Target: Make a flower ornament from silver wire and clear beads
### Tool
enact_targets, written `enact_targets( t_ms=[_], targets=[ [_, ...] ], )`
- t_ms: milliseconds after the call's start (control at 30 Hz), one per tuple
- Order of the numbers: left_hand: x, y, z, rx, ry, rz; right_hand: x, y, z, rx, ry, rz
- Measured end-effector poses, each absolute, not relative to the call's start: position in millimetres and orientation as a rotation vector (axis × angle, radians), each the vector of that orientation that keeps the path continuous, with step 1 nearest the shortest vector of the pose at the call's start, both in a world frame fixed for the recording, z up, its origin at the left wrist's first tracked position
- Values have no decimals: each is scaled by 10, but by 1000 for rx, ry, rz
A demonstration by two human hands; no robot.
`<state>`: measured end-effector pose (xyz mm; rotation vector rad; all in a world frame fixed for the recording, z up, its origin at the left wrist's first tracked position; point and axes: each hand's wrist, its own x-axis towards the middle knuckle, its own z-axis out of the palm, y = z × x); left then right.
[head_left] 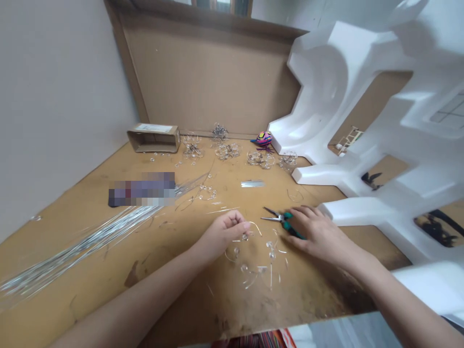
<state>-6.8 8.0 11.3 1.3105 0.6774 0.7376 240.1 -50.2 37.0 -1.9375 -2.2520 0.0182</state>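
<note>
Right at the left hand's (223,234) fingertips sits a small clear bead on thin wire (245,237), on the near side of the tabletop (181,309). Those fingers are pinched together, though whether they clamp it is hidden. The left hand is nearer; the right hand (317,232) lies open over teal-handled needle-nose pliers (281,218), their tips pointing far-left.

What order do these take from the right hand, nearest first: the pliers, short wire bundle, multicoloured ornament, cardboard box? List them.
1. Pliers, at the right hand, on its left side.
2. Short wire bundle, ahead and left.
3. Multicoloured ornament, farther back.
4. Cardboard box, far back left.
</note>
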Motion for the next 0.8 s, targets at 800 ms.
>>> enact_targets(
  t_ms=[800],
  targets=[
    [-64,-2,202,1395,591,617,2318,-514,879,-1766,-2077,938]
  ],
)
